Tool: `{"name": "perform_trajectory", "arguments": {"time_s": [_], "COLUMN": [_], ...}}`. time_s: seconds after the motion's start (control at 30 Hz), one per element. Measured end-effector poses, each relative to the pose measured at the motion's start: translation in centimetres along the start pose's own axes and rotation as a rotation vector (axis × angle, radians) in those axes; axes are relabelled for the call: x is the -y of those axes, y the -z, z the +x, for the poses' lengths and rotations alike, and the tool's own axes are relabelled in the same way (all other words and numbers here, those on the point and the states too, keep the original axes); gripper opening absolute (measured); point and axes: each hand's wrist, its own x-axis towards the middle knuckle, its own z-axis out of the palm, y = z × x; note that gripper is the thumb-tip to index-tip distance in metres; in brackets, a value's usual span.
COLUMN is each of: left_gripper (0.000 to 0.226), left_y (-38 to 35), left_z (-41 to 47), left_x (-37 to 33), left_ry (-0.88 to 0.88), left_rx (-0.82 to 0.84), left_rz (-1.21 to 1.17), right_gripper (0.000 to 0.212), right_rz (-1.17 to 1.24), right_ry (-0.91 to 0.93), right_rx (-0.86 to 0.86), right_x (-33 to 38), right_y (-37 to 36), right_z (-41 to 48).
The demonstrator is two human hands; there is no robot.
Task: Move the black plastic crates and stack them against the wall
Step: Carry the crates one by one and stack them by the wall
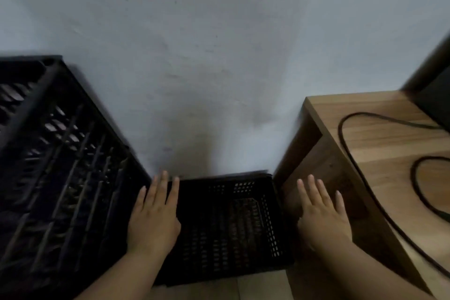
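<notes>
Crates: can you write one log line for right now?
left hand: open, flat | right hand: open, flat | low crate: floor, by wall | tall stack: left

A plain indoor room, likely a home: painted wall [194, 31], wooden desk [379, 143] carrying a cable [353, 165].

Two black crates [226, 231] [60, 165], two hands [154, 219] [322, 214], one wooden table [389, 153], one black cable [379, 197]

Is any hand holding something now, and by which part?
Nothing is held. Left hand and right hand are open, fingers spread, over the small black crate.
</notes>
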Motion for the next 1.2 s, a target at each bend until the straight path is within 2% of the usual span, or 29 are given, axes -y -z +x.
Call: {"name": "perform_trajectory", "arguments": {"time_s": [0.13, 0.27, 0.4, 0.47, 0.57, 0.7, 0.83, 1.2], "left_gripper": [0.100, 0.097, 0.090, 0.082, 0.083, 0.081, 0.075, 0.081], "left_y": [-9.0, -18.2, -26.1, -29.0, -32.4, -35.4, -37.1, -37.1], "left_z": [-0.2, 1.0, 2.2, 3.2, 4.8, 6.6, 7.7, 9.2], "left_x": [0.7, 1.8, 2.4, 2.3, 2.8, 4.2, 5.2, 5.6], "left_ry": [0.079, 0.097, 0.121, 0.125, 0.149, 0.188, 0.148, 0.109], "left_rx": [0.170, 0.247, 0.196, 0.238, 0.277, 0.303, 0.234, 0.216], "left_rz": [0.036, 0.090, 0.101, 0.115, 0.136, 0.170, 0.236, 0.299], "right_gripper": [0.077, 0.081, 0.084, 0.083, 0.080, 0.076, 0.073, 0.067], "right_rz": [-0.011, -0.027, -0.044, -0.070, -0.099, -0.152, -0.190, -0.268], "right_ry": [0.027, 0.035, 0.054, 0.049, 0.045, 0.040, 0.044, 0.037], "right_rx": [0.072, 0.063, 0.056, 0.068, 0.069, 0.102, 0.102, 0.032], "right_x": [0.1, 0.4, 0.8, 1.0, 1.2, 1.2, 1.1, 1.0], "right_y": [-7.5, -15.5, -22.7, -25.7, -28.9, -31.4, -32.9, -33.7], "right_z": [4.6, 9.3, 13.9, 15.9, 18.3, 20.7, 22.2, 23.4]}}
